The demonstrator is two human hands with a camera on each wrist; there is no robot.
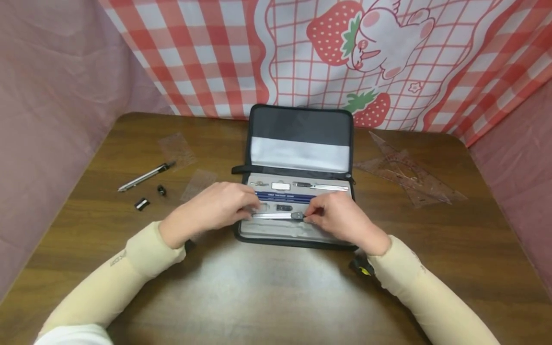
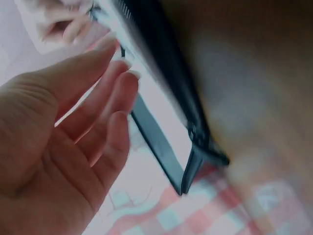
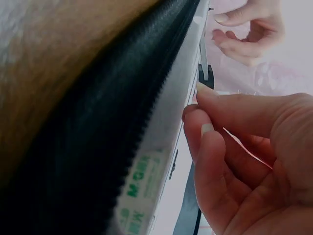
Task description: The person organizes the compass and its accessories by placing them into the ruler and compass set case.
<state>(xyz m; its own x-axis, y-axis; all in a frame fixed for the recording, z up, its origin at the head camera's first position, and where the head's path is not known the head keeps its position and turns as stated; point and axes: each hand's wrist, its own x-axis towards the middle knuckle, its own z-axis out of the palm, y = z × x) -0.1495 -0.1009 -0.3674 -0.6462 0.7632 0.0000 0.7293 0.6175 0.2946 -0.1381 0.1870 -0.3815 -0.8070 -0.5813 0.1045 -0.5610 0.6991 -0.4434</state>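
An unzipped black case [image 1: 284, 243] lies open with a light tray inside. Over the tray's lower part is a silver compass [image 1: 276, 216] with a dark head, lying left to right. My right hand [image 1: 342, 220] pinches its head end between thumb and fingertips; the right wrist view shows that dark head [image 3: 206, 76] at the thumb tip. My left hand [image 1: 215, 206] is beside the leg end, fingers loosely bent; in the left wrist view, the hand [image 2: 73, 127] has nothing visible in its grasp. Blue pencils [image 1: 284, 197], a white eraser [image 1: 281, 186] and another silver tool [image 1: 323, 186] sit in the tray.
On the left of the wooden table [image 1: 241, 297] are a mechanical pencil-like tool [image 1: 144, 177], a sharpener [image 1: 142, 204], a small black piece [image 1: 161, 190] and clear sheets [image 1: 178, 149]. Clear set squares and a protractor [image 1: 403, 175] lie right. A checked cloth [image 1: 207, 52] hangs behind.
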